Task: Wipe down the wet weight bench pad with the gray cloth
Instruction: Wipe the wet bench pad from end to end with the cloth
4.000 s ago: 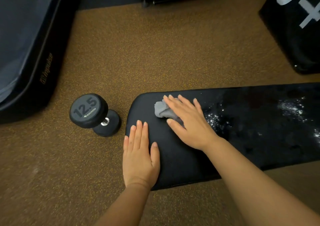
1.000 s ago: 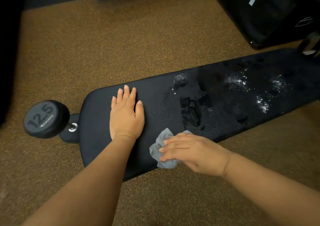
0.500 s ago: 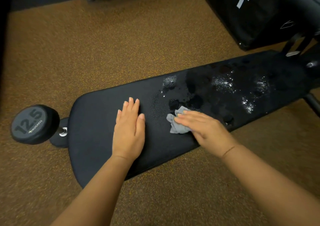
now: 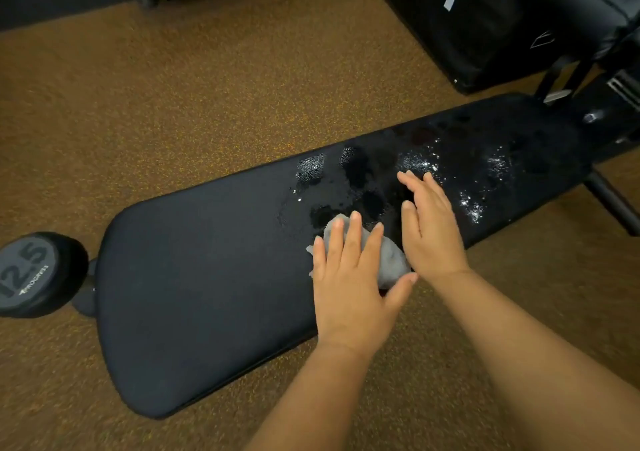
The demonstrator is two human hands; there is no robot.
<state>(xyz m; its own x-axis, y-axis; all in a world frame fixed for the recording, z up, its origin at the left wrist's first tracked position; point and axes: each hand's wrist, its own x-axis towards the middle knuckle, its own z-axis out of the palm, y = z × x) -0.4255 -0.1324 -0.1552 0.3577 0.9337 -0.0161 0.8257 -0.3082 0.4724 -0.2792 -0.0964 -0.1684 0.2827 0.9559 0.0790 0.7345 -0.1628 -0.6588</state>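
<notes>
The black bench pad (image 4: pixel 194 263) runs from lower left to upper right across the floor. Its left half looks dry and matte; water droplets (image 4: pixel 419 166) glisten on the right half. The crumpled gray cloth (image 4: pixel 391 260) lies near the pad's near edge. My left hand (image 4: pixel 349 277) lies flat on the cloth with straight fingers and the thumb spread to the right. My right hand (image 4: pixel 429 225) is just right of the cloth, fingers straight, over the wet area and holding nothing.
A black 12.5 dumbbell (image 4: pixel 34 274) lies on the brown speckled floor by the pad's left end. A large black box with white markings (image 4: pixel 467 24) stands at the upper right. Bench frame parts (image 4: pixel 609 204) stick out at the right.
My right hand has let go of the cloth and moved up and right over the wet patch. My left hand has slid right along the pad and now covers the cloth.
</notes>
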